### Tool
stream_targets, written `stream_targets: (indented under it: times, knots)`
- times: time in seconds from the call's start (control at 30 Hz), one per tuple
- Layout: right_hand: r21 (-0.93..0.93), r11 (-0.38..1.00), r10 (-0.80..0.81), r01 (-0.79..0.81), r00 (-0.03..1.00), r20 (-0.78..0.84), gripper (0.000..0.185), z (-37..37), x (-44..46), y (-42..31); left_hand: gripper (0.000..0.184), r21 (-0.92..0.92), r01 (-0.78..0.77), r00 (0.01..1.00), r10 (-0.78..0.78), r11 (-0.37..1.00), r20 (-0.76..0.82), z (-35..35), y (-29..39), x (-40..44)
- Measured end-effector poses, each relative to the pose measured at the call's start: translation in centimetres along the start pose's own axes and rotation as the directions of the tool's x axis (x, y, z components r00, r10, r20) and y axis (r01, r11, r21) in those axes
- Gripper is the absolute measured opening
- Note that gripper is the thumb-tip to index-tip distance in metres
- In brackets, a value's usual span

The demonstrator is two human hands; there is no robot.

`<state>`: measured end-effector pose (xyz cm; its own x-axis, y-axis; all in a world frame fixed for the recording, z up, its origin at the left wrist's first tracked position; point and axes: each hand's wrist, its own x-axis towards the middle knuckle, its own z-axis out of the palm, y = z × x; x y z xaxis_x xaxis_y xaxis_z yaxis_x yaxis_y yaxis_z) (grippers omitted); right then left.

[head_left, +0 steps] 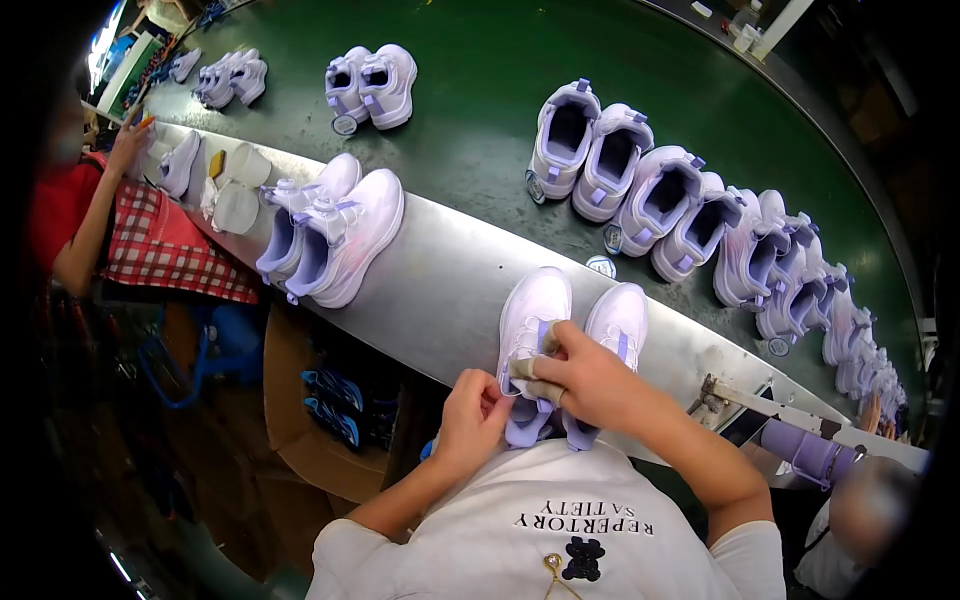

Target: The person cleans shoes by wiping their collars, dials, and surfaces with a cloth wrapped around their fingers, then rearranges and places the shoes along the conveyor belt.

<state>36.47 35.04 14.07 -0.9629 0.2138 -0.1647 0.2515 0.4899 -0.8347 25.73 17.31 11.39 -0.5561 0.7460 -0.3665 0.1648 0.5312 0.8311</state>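
Observation:
A pair of pale lilac sneakers stands on the metal ledge in front of me, toes pointing away: the left sneaker (535, 300) and the right sneaker (617, 312). My right hand (595, 380), with beige covers on some fingers, reaches over the left sneaker and grips it near the tongue and collar. A small white piece shows under those fingers; its kind is unclear. Beside the same collar, my left hand (474, 418) is closed in a pinch. What its fingertips hold, if anything, is too small to make out.
Another sneaker pair (350, 235) sits left on the metal ledge (450, 260), near white cups (237, 207). Several sneakers (660, 195) line the green conveyor belt (470, 120). A person in a red top (75, 215) works at left; a cardboard box (300, 440) stands below.

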Motion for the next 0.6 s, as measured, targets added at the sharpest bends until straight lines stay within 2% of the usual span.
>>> stream_targets:
  times: [0.03, 0.07, 0.1, 0.13, 0.2, 0.23, 0.33, 0.37, 0.43, 0.47, 0.5, 0.6]
  knots:
    - [-0.124, 0.991, -0.058, 0.057, 0.998, -0.010, 0.029, 0.6, -0.1, -0.2, 0.021, -0.045, 0.031, 1.000, -0.031, 0.999, -0.004, 0.1, -0.3, 0.0]
    - [-0.159, 0.985, -0.072, 0.070, 0.997, -0.005, 0.030, 1.1, -0.2, -0.2, 0.019, -0.090, 0.059, 0.998, -0.059, 0.994, -0.005, 0.1, -0.4, 0.0]
    - [-0.198, 0.976, -0.093, 0.092, 0.996, 0.000, 0.032, 1.5, 0.0, -0.2, 0.016, -0.069, 0.029, 1.000, -0.028, 0.997, 0.011, -0.3, -0.1, 0.2]
    - [-0.237, 0.964, -0.120, 0.117, 0.993, 0.003, 0.033, 1.5, 0.1, -0.2, 0.014, -0.036, 0.036, 0.995, -0.033, 0.999, 0.095, -1.1, 0.2, 0.6]
    - [-0.018, 0.996, -0.081, 0.082, 0.996, 0.048, 0.036, -0.3, 0.2, -0.2, 0.011, 0.039, 0.041, 0.965, -0.050, 0.998, 0.258, -3.3, 1.0, 1.5]
    - [0.092, 0.994, -0.066, 0.059, 0.996, 0.068, 0.037, -1.4, 0.0, -0.1, 0.012, 0.130, -0.060, 0.951, 0.017, 0.990, 0.310, -4.5, 2.1, 2.0]
    - [0.138, 0.990, -0.013, 0.036, 0.986, -0.167, 0.037, -4.4, -1.6, 0.4, 0.017, 0.064, -0.278, 0.957, 0.270, 0.959, 0.108, -4.8, 4.6, 3.2]
    - [0.088, 0.995, 0.067, -0.052, 0.981, -0.184, 0.034, -5.3, -2.3, 0.8, 0.023, 0.042, -0.401, 0.914, 0.397, 0.915, 0.079, -4.0, 5.1, 3.8]
    - [-0.005, 0.974, 0.220, -0.228, 0.948, -0.230, 0.028, -6.6, -3.7, 1.7, 0.025, 0.073, -0.444, 0.889, 0.429, 0.893, 0.157, -1.6, 6.2, 4.5]
    - [0.007, 0.973, 0.227, -0.231, 0.951, -0.212, 0.025, -6.7, -4.3, 2.0, 0.026, 0.084, -0.469, 0.873, 0.446, 0.879, 0.198, -0.4, 6.4, 4.8]
    - [0.018, 0.971, 0.235, -0.237, 0.953, -0.192, 0.022, -6.5, -5.2, 2.2, 0.028, 0.115, -0.560, 0.822, 0.533, 0.821, 0.198, 0.7, 6.0, 5.1]
    - [0.006, 0.958, 0.283, -0.286, 0.945, -0.162, 0.014, -6.7, -6.7, 2.1, 0.026, 0.178, -0.499, 0.862, 0.463, 0.848, 0.207, 0.7, 5.3, 4.7]
